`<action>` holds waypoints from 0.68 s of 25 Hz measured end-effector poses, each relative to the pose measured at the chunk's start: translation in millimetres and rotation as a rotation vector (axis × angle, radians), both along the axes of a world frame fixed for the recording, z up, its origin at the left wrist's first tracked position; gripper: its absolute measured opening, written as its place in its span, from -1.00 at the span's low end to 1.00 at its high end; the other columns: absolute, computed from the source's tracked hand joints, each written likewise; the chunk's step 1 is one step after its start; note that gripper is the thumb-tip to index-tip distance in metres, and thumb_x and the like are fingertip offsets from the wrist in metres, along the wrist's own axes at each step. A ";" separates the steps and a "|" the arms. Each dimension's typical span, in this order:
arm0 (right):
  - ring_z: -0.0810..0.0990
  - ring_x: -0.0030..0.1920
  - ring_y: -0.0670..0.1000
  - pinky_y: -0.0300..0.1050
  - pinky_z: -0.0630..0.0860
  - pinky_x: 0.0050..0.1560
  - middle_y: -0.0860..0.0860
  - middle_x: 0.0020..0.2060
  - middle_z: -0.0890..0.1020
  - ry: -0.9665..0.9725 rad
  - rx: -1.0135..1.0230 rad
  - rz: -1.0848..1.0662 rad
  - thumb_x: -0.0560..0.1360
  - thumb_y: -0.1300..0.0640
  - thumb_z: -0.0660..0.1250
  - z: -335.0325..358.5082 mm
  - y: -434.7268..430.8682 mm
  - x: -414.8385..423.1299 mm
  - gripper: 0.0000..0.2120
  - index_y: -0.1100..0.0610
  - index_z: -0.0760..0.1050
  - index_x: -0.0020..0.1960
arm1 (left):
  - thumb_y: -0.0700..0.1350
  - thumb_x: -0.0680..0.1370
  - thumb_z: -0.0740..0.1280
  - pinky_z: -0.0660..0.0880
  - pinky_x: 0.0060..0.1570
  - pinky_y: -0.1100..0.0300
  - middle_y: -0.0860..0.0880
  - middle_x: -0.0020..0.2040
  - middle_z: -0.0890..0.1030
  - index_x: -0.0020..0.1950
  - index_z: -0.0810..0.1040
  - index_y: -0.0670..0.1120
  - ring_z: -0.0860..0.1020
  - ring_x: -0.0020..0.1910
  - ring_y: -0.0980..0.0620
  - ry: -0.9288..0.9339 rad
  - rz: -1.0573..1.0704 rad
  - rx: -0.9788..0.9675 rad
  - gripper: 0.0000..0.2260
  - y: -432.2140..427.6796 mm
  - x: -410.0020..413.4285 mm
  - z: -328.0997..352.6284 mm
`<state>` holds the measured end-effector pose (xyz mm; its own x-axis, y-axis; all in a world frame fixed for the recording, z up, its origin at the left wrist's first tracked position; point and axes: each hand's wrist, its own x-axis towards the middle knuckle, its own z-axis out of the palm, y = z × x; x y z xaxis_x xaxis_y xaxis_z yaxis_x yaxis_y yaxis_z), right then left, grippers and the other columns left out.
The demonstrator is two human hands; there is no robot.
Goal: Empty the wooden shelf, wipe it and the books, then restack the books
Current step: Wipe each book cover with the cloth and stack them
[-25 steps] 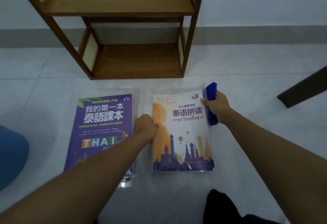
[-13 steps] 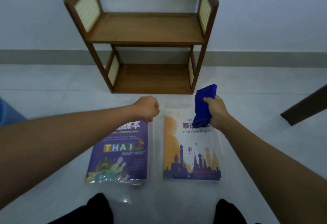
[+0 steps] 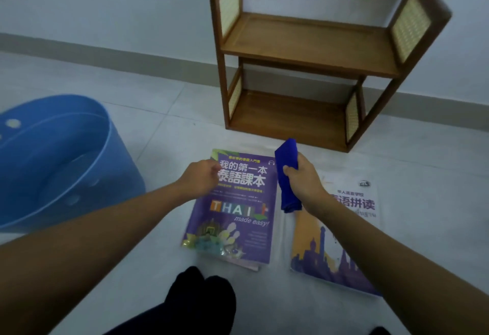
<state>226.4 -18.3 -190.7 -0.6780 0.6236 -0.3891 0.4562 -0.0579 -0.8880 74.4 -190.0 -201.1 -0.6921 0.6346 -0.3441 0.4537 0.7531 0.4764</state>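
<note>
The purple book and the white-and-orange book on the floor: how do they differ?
The purple book shows "THAI made easy!"; the white-and-orange book shows a purple skyline. The purple book lies left, by the left hand; the white-and-orange book lies right, partly under the right forearm. Both lie flat, face up, with Chinese titles.

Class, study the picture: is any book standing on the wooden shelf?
No, both boards of the wooden shelf show bare wood, and the purple book and the white-and-orange book lie on the floor.

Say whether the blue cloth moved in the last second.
Yes. The blue cloth, in the right hand, crossed the yellow book from its right edge to its left.
</note>
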 end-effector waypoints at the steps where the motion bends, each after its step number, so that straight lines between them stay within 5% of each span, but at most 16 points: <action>1: 0.58 -0.14 -0.08 -0.19 0.56 -0.19 0.02 0.00 0.57 0.009 0.125 0.080 0.64 0.18 0.15 -5.2 -8.1 -4.7 -0.68 0.04 0.26 0.37 | -0.11 0.55 0.28 0.43 0.15 0.14 -0.20 0.26 0.55 0.27 0.49 -0.22 0.53 0.20 -0.18 0.002 -0.015 -0.015 -0.66 -8.1 -2.8 -3.4; 3: 0.56 0.10 -0.04 -0.07 0.57 0.05 0.07 0.24 0.50 -0.025 0.305 0.296 0.64 0.10 0.15 -24.9 -23.8 -11.9 -0.52 0.03 0.09 0.51 | -0.09 0.56 0.28 0.36 0.24 0.14 -0.20 0.38 0.44 0.41 0.35 -0.22 0.44 0.33 -0.17 -0.012 -0.026 -0.073 -0.55 -23.1 -6.3 -11.6; 5: 0.18 0.49 0.12 0.22 0.12 0.47 0.09 0.54 0.13 -0.246 0.517 0.696 0.64 -0.06 0.07 -53.4 -38.9 -17.2 -0.42 0.03 -0.07 0.57 | -0.10 0.58 0.30 0.28 0.31 0.17 -0.18 0.48 0.31 0.50 0.17 -0.21 0.33 0.42 -0.14 -0.044 -0.051 -0.168 -0.44 -34.5 -6.8 -21.0; 7: -0.19 0.55 0.09 0.25 -0.28 0.46 0.02 0.57 -0.13 -0.428 0.817 1.007 0.65 -0.15 -0.10 -74.7 -48.4 -20.9 -0.43 0.03 -0.12 0.58 | -0.07 0.56 0.32 0.30 0.30 0.14 -0.19 0.47 0.32 0.51 0.10 -0.22 0.35 0.40 -0.14 -0.118 -0.094 -0.226 -0.37 -42.4 -7.0 -32.7; 10: -0.29 0.53 0.01 0.21 -0.34 0.45 -0.03 0.56 -0.18 -0.351 1.139 1.009 0.61 -0.15 -0.31 -86.0 -39.5 -27.0 -0.43 0.02 -0.13 0.57 | -0.04 0.52 0.37 0.35 0.23 0.16 -0.19 0.42 0.38 0.55 -0.04 -0.20 0.41 0.34 -0.14 -0.126 -0.202 -0.290 -0.22 -47.8 -8.8 -46.7; 13: -0.32 0.51 -0.04 0.08 -0.36 0.44 -0.07 0.55 -0.17 -0.288 1.155 1.077 0.48 -0.25 -0.53 -97.5 -20.6 -36.3 -0.29 -0.03 -0.20 0.56 | -0.02 0.51 0.39 0.36 0.23 0.16 -0.18 0.41 0.39 0.56 -0.15 -0.17 0.42 0.33 -0.12 -0.096 -0.252 -0.305 -0.14 -51.6 -13.3 -55.7; 17: -0.26 0.54 0.04 0.06 -0.32 0.46 -0.01 0.56 -0.18 -0.431 1.070 0.807 0.60 -0.20 -0.34 -110.6 -19.9 -71.5 -0.41 0.02 -0.22 0.57 | 0.00 0.51 0.39 0.41 0.22 0.12 -0.16 0.40 0.41 0.56 -0.18 -0.13 0.45 0.30 -0.10 -0.086 -0.262 -0.294 -0.12 -52.9 -15.2 -61.9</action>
